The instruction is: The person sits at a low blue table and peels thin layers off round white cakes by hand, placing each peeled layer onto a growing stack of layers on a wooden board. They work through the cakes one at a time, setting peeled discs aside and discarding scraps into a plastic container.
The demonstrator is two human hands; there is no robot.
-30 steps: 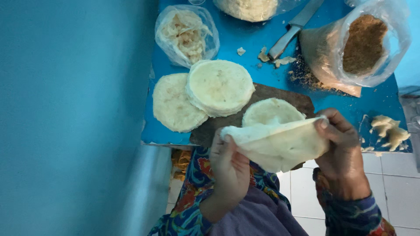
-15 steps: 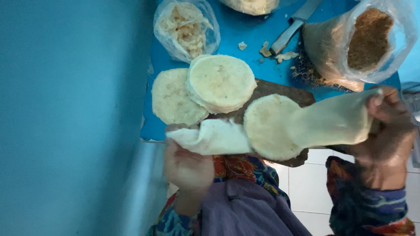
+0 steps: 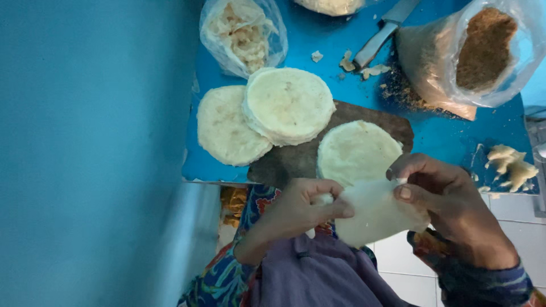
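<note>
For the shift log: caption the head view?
Both hands pinch a thin dough sheet above a dark board.

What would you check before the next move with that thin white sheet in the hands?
1. Both hands grip the thin dough sheet: ok, left hand and right hand pinch it.
2. Sheet untorn: cannot tell, partly folded.
3. Dark board has bare space: ok.
4. Round dough disc lies flat on the board: ok.
5. Knife away from the hands: ok.
</note>
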